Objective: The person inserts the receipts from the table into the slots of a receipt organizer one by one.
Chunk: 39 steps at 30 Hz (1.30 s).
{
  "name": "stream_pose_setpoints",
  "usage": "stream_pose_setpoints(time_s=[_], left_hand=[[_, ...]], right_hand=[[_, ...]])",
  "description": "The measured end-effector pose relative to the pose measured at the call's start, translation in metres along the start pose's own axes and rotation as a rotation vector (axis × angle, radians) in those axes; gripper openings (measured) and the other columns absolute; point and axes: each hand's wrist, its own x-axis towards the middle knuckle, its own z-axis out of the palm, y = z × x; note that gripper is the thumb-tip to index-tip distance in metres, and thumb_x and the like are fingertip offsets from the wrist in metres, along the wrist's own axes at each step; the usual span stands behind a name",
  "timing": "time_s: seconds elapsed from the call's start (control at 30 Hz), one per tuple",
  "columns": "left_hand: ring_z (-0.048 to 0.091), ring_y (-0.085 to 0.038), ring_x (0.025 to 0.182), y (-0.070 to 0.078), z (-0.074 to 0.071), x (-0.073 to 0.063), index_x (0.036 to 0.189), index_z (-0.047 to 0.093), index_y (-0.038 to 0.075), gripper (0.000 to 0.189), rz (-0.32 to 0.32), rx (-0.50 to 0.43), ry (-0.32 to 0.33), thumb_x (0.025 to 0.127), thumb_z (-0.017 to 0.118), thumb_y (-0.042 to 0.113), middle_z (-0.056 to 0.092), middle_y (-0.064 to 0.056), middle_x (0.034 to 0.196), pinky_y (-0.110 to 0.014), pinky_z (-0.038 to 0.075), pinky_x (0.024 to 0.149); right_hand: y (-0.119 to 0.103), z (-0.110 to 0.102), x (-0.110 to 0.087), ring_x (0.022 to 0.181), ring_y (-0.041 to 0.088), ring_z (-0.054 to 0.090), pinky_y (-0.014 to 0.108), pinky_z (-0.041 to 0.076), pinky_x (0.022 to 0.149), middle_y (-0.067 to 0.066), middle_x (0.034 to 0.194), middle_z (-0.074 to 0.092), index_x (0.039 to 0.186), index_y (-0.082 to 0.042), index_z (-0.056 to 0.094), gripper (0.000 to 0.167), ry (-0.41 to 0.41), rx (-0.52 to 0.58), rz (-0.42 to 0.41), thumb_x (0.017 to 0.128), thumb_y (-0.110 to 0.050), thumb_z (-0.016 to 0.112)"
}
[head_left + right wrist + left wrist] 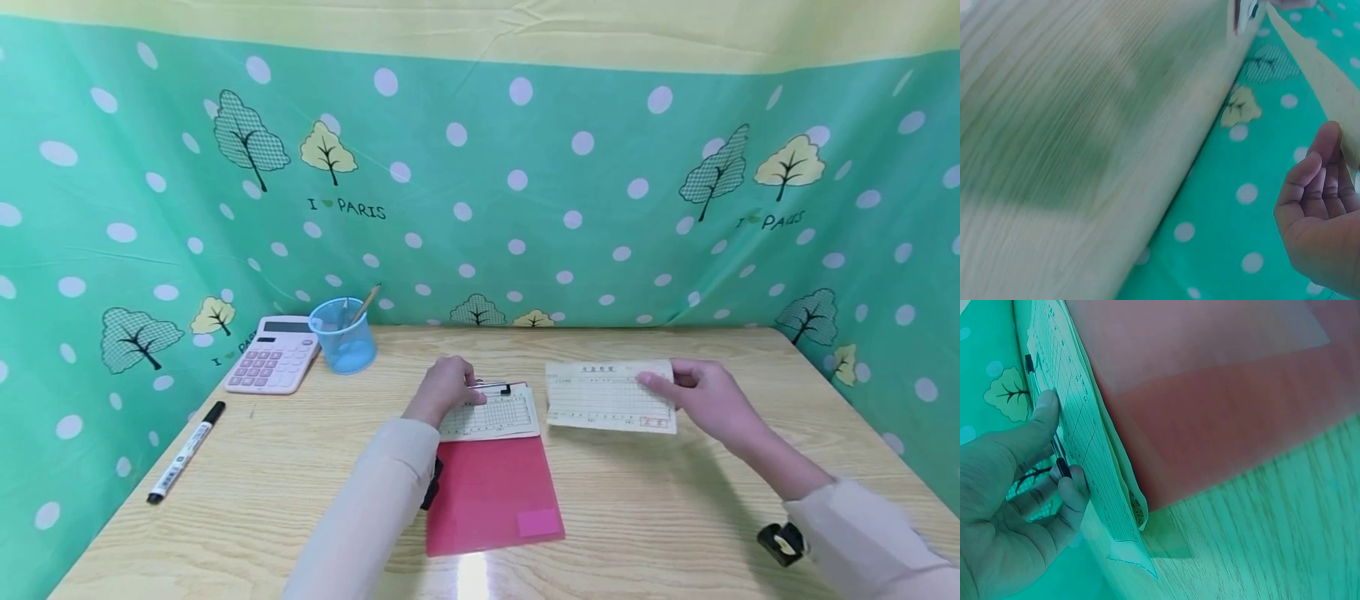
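Observation:
A red clip folder (487, 492) lies on the table, with a stack of printed forms (517, 419) along its far end under a thin metal clip (1059, 450). My left hand (448, 390) reaches over the forms and pinches the clip between thumb and fingers. Off to the right, my right hand (712, 404) holds a single printed form (600, 398) by its right edge, thumb on the near face. This form is raised above the table and faces me. In the right wrist view the form (1329, 81) appears at a slant beside the fingertips.
Back left, a pink calculator (273, 360) stands beside a blue mesh pen cup (351, 354) with a pencil (367, 302) in it. A black-capped marker (186, 454) lies near the table's left edge. A green dotted curtain (517, 179) hangs behind the wooden table (660, 517).

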Motion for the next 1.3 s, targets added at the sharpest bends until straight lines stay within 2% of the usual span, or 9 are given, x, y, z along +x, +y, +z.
stream_pose_setpoints(time_s=[0.03,0.27,0.4,0.57,0.7,0.77,0.9,1.1,1.3], left_hand=[[0.052,-0.021,0.08,0.0,0.0,0.0,0.072,0.064,0.007,0.028,0.002,0.001,0.001,0.08,0.089,0.017,0.062,-0.004,0.08,-0.037,0.047,0.079],[0.053,-0.02,0.078,0.0,-0.001,0.0,0.072,0.065,0.007,0.027,0.012,0.014,0.008,0.08,0.089,0.018,0.063,-0.004,0.079,-0.036,0.048,0.077],[0.053,-0.019,0.077,0.0,0.0,0.0,0.072,0.064,0.007,0.027,0.012,0.017,0.011,0.081,0.088,0.017,0.063,-0.003,0.08,-0.035,0.048,0.076],[0.052,-0.019,0.077,0.001,0.001,0.0,0.072,0.064,0.008,0.027,0.002,0.018,0.002,0.082,0.087,0.017,0.061,-0.003,0.079,-0.034,0.047,0.074],[0.051,-0.019,0.076,0.001,0.0,-0.001,0.073,0.065,0.008,0.026,-0.006,0.022,-0.005,0.082,0.087,0.018,0.06,-0.003,0.078,-0.033,0.046,0.073],[0.051,-0.019,0.076,0.001,0.0,-0.001,0.073,0.064,0.008,0.027,-0.013,0.016,-0.009,0.082,0.087,0.017,0.06,-0.003,0.078,-0.033,0.046,0.073],[0.051,-0.019,0.076,0.002,-0.001,-0.002,0.073,0.063,0.008,0.027,-0.017,0.006,-0.015,0.082,0.087,0.017,0.06,-0.003,0.079,-0.033,0.046,0.073],[0.053,-0.019,0.077,0.002,-0.002,-0.001,0.072,0.064,0.008,0.027,-0.021,0.013,-0.016,0.082,0.088,0.019,0.061,-0.003,0.08,-0.034,0.047,0.075],[0.053,-0.019,0.076,0.002,-0.003,-0.002,0.072,0.064,0.008,0.028,-0.018,0.002,-0.015,0.081,0.088,0.018,0.061,-0.003,0.079,-0.035,0.048,0.076]], right_hand=[[-0.003,0.003,0.0,0.071,0.017,0.046,0.03,0.037,0.059,0.001,0.078,0.059,0.109,-0.001,0.071,0.043,-0.012,0.013,-0.004,0.1,-0.043,0.065],[-0.023,0.03,0.006,0.062,0.014,0.036,0.029,0.031,0.054,0.0,0.068,0.048,0.101,-0.002,0.07,0.035,-0.118,0.099,-0.01,0.098,-0.036,0.069],[-0.031,0.048,0.013,0.064,0.014,0.042,0.028,0.035,0.057,-0.002,0.07,0.057,0.103,0.0,0.073,0.031,-0.188,0.136,-0.018,0.098,-0.03,0.07],[-0.035,0.071,0.023,0.062,0.015,0.036,0.027,0.032,0.056,-0.002,0.065,0.051,0.094,-0.001,0.071,0.025,-0.254,0.158,-0.024,0.097,-0.026,0.07],[-0.036,0.088,0.031,0.061,0.012,0.047,0.027,0.038,0.057,-0.002,0.069,0.063,0.097,0.001,0.073,0.023,-0.296,0.2,-0.03,0.098,-0.022,0.069],[-0.036,0.097,0.034,0.064,0.013,0.056,0.03,0.044,0.06,0.002,0.078,0.072,0.102,0.002,0.074,0.024,-0.31,0.223,-0.029,0.099,-0.021,0.068],[-0.035,0.112,0.041,0.069,0.012,0.06,0.03,0.046,0.065,0.006,0.085,0.075,0.105,0.003,0.074,0.026,-0.305,0.221,-0.004,0.099,-0.021,0.068],[-0.032,0.132,0.048,0.065,0.013,0.045,0.027,0.036,0.06,0.0,0.079,0.07,0.101,0.0,0.076,0.024,-0.266,0.169,0.051,0.098,-0.023,0.07],[-0.032,0.147,0.05,0.06,0.011,0.047,0.026,0.037,0.056,0.001,0.074,0.069,0.1,0.001,0.076,0.021,-0.237,0.121,0.098,0.097,-0.019,0.069]])
